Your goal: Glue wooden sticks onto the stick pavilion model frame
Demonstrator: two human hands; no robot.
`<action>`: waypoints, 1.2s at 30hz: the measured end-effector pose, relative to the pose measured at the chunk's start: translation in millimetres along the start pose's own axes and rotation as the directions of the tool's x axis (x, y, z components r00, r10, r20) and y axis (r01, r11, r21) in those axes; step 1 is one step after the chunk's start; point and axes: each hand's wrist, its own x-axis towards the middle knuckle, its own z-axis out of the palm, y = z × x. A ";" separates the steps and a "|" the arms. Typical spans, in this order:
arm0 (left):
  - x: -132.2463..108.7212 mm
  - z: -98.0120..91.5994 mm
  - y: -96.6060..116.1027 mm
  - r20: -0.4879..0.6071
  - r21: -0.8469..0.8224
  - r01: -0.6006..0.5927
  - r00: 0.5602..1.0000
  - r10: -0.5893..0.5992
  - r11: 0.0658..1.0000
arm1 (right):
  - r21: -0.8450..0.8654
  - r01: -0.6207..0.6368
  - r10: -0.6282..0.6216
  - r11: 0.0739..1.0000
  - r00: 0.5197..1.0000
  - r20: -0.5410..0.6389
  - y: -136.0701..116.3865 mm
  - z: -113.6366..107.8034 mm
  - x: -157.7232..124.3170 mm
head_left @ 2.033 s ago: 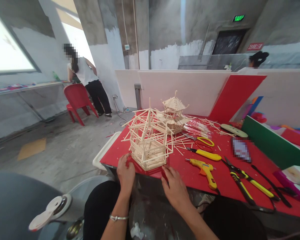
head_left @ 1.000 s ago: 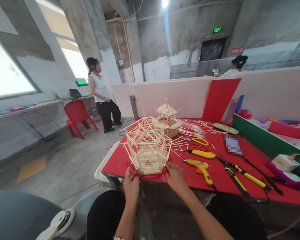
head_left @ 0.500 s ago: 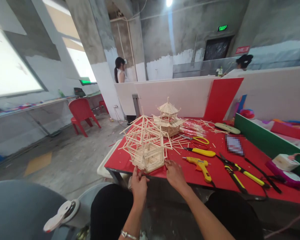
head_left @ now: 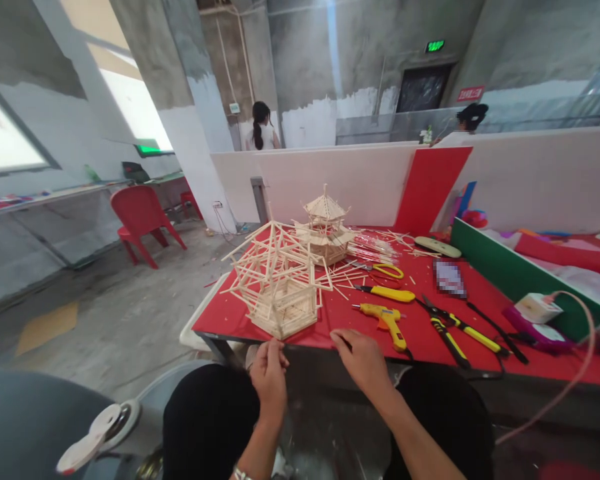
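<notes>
My left hand (head_left: 270, 377) is just in front of the table's near edge, its fingers curled together and nothing showing in them. Right above it stands a model frame of thin wooden sticks (head_left: 285, 308), with a hexagonal railed base and an open roof lattice; I cannot tell whether a fingertip touches its front corner. My right hand (head_left: 363, 363) hovers at the table edge to the right of the frame, apart from it, fingers bent in and no object visible. Nearest to that hand lies a yellow glue gun (head_left: 387, 322).
On the red table (head_left: 330, 320) are a finished stick pagoda (head_left: 326, 230), loose sticks, yellow-handled scissors (head_left: 387, 271), a utility knife (head_left: 387, 293) and pliers (head_left: 450, 340). A green board (head_left: 525, 273) stands at the right. Two people are beyond the white partition (head_left: 320, 183).
My right hand has come away from the stick frame, back toward the table edge. My left hand has drawn slightly down and its fingers have curled in. The view has shifted right.
</notes>
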 end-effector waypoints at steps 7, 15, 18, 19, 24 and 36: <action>-26.3 44.0 13.5 0.416 0.089 -0.165 0.902 0.114 0.982 | -0.119 -0.081 0.077 0.990 0.996 -0.038 18.9 -54.3 18.0; -17.9 60.1 16.1 0.477 0.123 -0.175 0.874 0.097 0.977 | -0.442 0.045 0.046 0.896 0.980 0.194 37.2 -71.9 117.7; -14.1 55.1 14.8 0.483 0.143 -0.178 0.871 0.089 0.974 | -0.482 0.106 0.037 0.870 0.960 0.278 39.7 -58.3 155.4; -12.5 53.2 14.0 0.480 0.143 -0.177 0.873 0.088 0.974 | -0.494 0.124 0.036 0.861 0.953 0.302 41.0 -52.8 165.0; -3.7 48.7 9.3 0.459 0.122 -0.136 0.886 0.066 0.983 | -0.551 0.196 0.032 0.811 0.926 0.376 49.1 -25.7 195.3; 3.0 51.8 5.8 0.474 0.156 -0.048 0.880 -0.032 0.987 | -0.428 0.227 -0.096 0.875 0.947 0.305 60.2 -38.7 235.6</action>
